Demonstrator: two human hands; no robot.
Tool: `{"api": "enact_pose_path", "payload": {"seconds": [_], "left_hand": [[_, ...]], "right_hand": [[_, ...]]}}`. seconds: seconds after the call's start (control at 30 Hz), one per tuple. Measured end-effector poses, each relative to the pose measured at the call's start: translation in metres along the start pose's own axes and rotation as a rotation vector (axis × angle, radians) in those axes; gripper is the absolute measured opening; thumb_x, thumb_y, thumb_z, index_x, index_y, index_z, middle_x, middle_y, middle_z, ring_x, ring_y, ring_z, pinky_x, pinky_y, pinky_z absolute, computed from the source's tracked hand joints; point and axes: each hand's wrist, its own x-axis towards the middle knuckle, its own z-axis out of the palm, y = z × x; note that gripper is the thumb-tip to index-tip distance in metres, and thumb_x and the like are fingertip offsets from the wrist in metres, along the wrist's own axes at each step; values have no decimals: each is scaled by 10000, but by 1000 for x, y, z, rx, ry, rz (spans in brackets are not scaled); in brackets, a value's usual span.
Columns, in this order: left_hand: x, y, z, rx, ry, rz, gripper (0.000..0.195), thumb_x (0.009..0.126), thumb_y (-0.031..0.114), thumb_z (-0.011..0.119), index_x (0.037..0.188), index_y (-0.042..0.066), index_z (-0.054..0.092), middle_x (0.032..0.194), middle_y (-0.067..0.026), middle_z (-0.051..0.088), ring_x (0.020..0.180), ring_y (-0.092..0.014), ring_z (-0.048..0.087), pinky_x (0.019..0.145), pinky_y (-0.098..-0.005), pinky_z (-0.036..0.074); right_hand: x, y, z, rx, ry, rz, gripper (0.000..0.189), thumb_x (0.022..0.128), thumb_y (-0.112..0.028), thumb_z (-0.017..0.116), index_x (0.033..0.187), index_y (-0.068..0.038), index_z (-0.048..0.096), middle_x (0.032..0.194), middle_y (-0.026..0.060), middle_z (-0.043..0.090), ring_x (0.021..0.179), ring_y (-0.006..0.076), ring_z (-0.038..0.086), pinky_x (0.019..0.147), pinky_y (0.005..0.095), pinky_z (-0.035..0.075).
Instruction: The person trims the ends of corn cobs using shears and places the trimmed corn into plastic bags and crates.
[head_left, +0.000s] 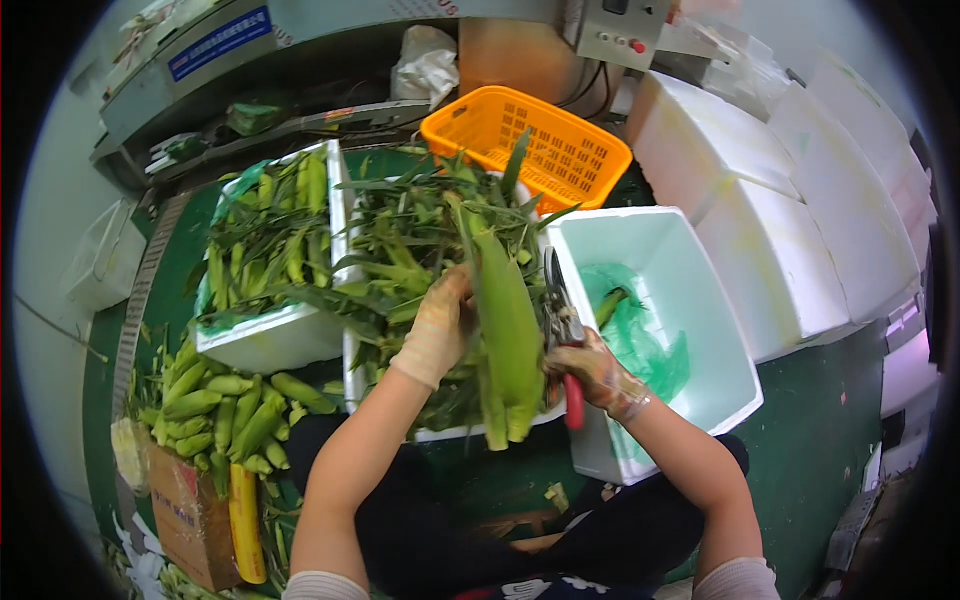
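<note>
My gloved left hand (441, 319) grips a large ear of corn in its green husk (510, 322) from the left side. The ear hangs over the middle foam box, cut stalk end toward me and leafy tip away. In my gloved right hand (596, 373) is a pair of pruning shears (574, 401) with red handles, blades pointing away, just right of the ear. Whether the blades are parted is hard to see. Beneath the ear, the middle box is heaped with loose husk leaves (405, 247).
On the left stands a white foam box (262, 341) of husked corn. Beside it lies a pile of corn ears (225, 409) near a cardboard box (191, 517). To the right, a foam box (667, 225) holds a green plastic bag (652, 352). An orange basket (592, 154) and stacked foam boxes (772, 240) stand beyond.
</note>
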Motion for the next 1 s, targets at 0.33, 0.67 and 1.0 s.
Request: {"api": "enact_pose_path", "payload": {"seconds": [0.33, 0.67, 1.0], "left_hand": [[-5, 12, -77, 140, 270, 277, 412, 903, 410, 506, 1074, 40, 568, 933, -24, 602, 827, -124, 560, 735, -262, 468], [-7, 53, -85, 651, 145, 495, 302, 909, 275, 512, 1072, 25, 563, 912, -68, 605, 824, -158, 566, 730, -288, 461], [4, 146, -174, -684, 590, 456, 399, 856, 430, 567, 1081, 107, 502, 1012, -105, 579, 914, -273, 538, 832, -438, 467]], "right_hand": [[90, 54, 126, -272, 464, -385, 201, 759, -142, 657, 867, -20, 540, 755, 47, 571, 664, 145, 514, 617, 299, 434], [112, 18, 160, -723, 480, -698, 297, 724, -151, 673, 951, -19, 536, 797, 115, 615, 701, 230, 595, 651, 346, 479], [104, 42, 139, -1784, 430, -497, 662, 706, -437, 626, 1166, -8, 419, 1111, 241, 502, 1111, 338, 452, 905, 454, 374]]}}
